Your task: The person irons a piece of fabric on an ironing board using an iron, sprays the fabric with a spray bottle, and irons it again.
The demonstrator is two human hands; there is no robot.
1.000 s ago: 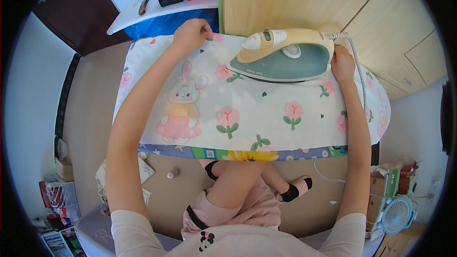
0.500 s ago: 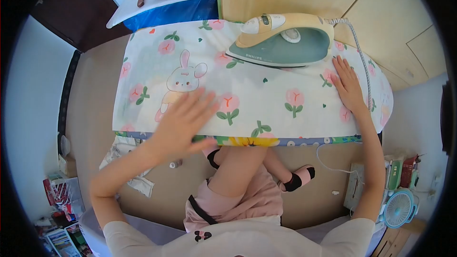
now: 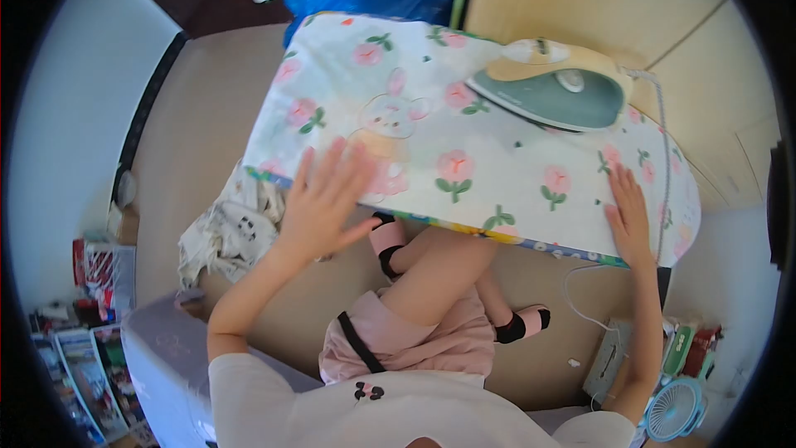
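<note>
A white cloth (image 3: pixel 514 158) printed with pink flowers and a rabbit lies spread over an ironing board, whose patterned blue and yellow edge (image 3: pixel 531 242) shows along the near side. My left hand (image 3: pixel 327 203) is open, fingers spread, over the cloth's near left edge beside the printed rabbit; whether it touches is unclear. Near the right end, my right hand (image 3: pixel 630 220) rests flat on the cloth, fingers extended. A cream and green iron (image 3: pixel 555 91) sits at the far right of the cloth, its grey cord (image 3: pixel 664 141) running down past my right hand.
Pale cabinet doors (image 3: pixel 572 0) stand behind the board. A crumpled white cloth (image 3: pixel 224 236) lies on the floor at left. At lower right are a small blue fan (image 3: pixel 674 411) and a tissue box (image 3: pixel 608 361). A white cable (image 3: pixel 572 299) hangs beneath the board.
The view has turned, so the board looks slanted. My left hand has shifted off the rabbit toward the near left edge. The right hand has slid nearer me, away from the iron.
</note>
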